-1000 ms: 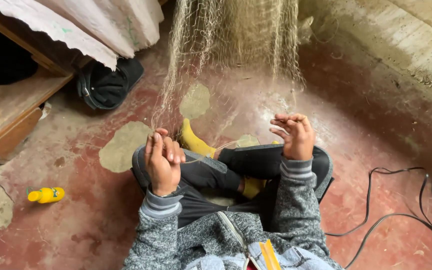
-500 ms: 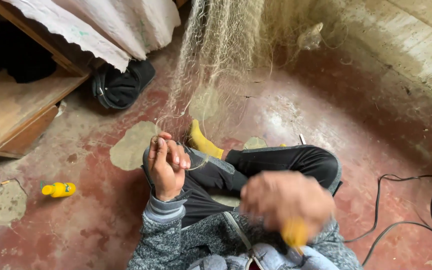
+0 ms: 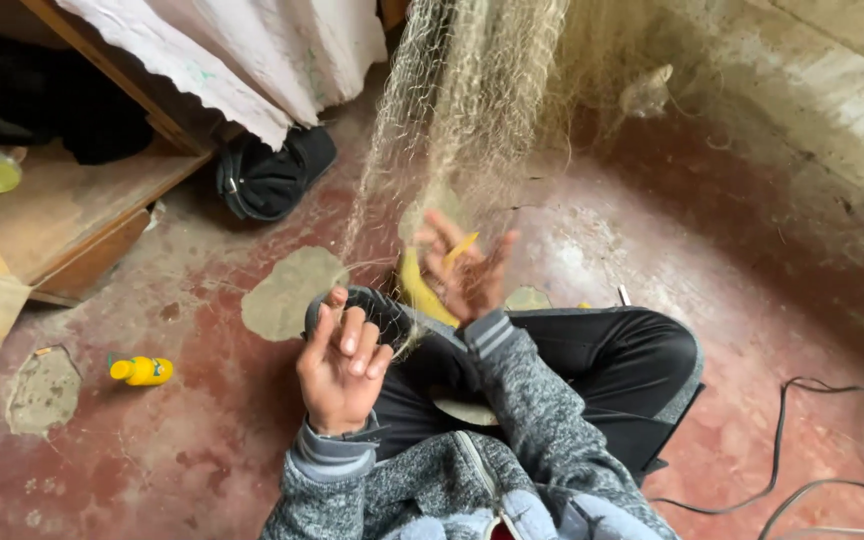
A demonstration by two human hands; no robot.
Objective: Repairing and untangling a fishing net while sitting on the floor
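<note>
Hanging from above down to the lap: a fine pale fishing net (image 3: 472, 110), bunched into a loose curtain over the red floor (image 3: 752, 300). Probably very light and quite soft, with no stiffness at all; easy to tangle and to snag on fingers, and the thin strands likely to cut in or tear if pulled hard. Best taken at the lower edge, by a few meshes pinched together, not by a single thread.

Seated on the floor with crossed legs in black trousers (image 3: 592, 350) and a yellow sock (image 3: 422, 295).

Right hand (image 3: 467, 265) raised forward into the lower net, forearm reaching across the knee, fingers spread but closed around a thin yellow netting needle (image 3: 459, 250).

Left hand (image 3: 342, 365) lower and nearer, palm turned inward, fingers curled loosely and pinching strands of the net's bottom edge; exact grip hard to see.

Lying apart at the left: a small yellow bottle (image 3: 142, 371).
</note>
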